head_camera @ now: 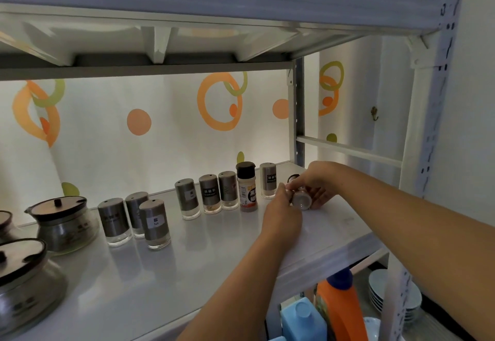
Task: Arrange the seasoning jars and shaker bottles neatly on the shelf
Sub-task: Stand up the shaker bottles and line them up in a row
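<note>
tilted shaker bottle (pixel 300 198) between both hands; left hand (pixel 281 208) fingers closed on it | right hand (pixel 314 182) gripping its top

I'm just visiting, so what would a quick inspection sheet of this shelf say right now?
Surface: white shelf, glossy, mostly bare at the front.
Job's things: seven grey shakers upright, three in a left cluster, three in a row, one beyond the black-capped bottle; glass jars far left.
Clutter: nothing seen.
Grips: left hand and right hand together hold a small bottle, tilted.
Cables: nothing seen.
Surroundings: patterned wall behind; orange bottle, blue container and stacked plates below.
</note>
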Demonstrator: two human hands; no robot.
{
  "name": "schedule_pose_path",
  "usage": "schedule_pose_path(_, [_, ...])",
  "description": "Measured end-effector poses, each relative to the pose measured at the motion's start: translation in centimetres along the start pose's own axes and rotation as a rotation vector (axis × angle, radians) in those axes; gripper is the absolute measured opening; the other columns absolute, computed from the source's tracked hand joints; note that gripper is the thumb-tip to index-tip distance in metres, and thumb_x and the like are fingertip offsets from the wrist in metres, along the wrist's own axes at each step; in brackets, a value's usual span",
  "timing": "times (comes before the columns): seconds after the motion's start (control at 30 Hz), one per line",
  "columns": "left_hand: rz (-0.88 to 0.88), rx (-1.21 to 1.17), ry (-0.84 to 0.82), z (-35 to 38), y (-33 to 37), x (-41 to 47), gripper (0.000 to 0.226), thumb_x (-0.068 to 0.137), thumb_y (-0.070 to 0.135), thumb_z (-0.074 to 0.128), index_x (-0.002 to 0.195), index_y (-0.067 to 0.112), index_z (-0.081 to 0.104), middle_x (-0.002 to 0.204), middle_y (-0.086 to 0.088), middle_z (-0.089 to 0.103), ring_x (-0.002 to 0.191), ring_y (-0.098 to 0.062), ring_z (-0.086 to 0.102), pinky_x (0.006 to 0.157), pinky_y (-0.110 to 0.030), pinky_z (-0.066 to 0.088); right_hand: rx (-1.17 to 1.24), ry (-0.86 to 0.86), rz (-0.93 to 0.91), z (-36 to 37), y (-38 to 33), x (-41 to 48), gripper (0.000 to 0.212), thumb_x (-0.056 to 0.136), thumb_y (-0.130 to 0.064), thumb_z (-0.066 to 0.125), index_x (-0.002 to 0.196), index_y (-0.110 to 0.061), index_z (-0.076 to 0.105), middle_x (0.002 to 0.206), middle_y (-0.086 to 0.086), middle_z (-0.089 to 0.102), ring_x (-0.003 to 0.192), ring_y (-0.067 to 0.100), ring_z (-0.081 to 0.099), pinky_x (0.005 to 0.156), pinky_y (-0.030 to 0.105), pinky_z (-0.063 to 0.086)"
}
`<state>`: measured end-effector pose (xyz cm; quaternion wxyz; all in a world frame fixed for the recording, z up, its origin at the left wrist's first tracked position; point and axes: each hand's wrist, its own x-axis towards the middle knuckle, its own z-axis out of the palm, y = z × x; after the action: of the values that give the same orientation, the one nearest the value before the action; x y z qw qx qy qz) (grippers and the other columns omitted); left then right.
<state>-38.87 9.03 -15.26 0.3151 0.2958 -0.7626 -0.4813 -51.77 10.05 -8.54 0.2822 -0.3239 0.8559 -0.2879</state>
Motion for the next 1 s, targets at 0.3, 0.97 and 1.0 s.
schedule_pose_path(0.3, [-0.014,-0.146,0.01,-0.1,-0.5,0.7,0.055,0.087,-0.008,0.032,0.137,0.011,0.043,0.125,0.002,0.054,0.121,-0.015,0.045,0.097,-0.024,0.032,0.249,0.0,-0.033,0.2,0.9,-0.2,0.04,0.077,-0.032,0.079,0.096,0.0,0.065,0.095,0.02,0.071,0.082,0.03,0.071,0.071,0.038,0.061])
schedule_pose_path(0.97, [-0.036,-0.305,0.016,-0.1,-0.4,0.6,0.071,0.084,-0.022,0.025,0.15,0.006,0.021,0.147,-0.005,0.042,0.138,-0.012,0.037,0.109,-0.017,0.026,0.482,0.237,-0.508,4.0,4.3,0.1,0.04,0.081,-0.007,0.074,0.119,-0.012,0.061,0.109,0.004,0.068,0.102,0.022,0.064,0.094,0.035,0.05])
schedule_pose_path(1.0, [-0.033,-0.276,0.012,-0.1,-0.3,0.6,0.069,0.084,-0.021,0.026,0.148,0.005,0.026,0.139,-0.002,0.047,0.132,-0.01,0.042,0.103,-0.015,0.028,0.458,0.249,-0.522,4.1,4.2,0.1,0.04,0.082,-0.005,0.072,0.12,-0.01,0.061,0.109,0.004,0.067,0.102,0.022,0.064,0.091,0.032,0.05])
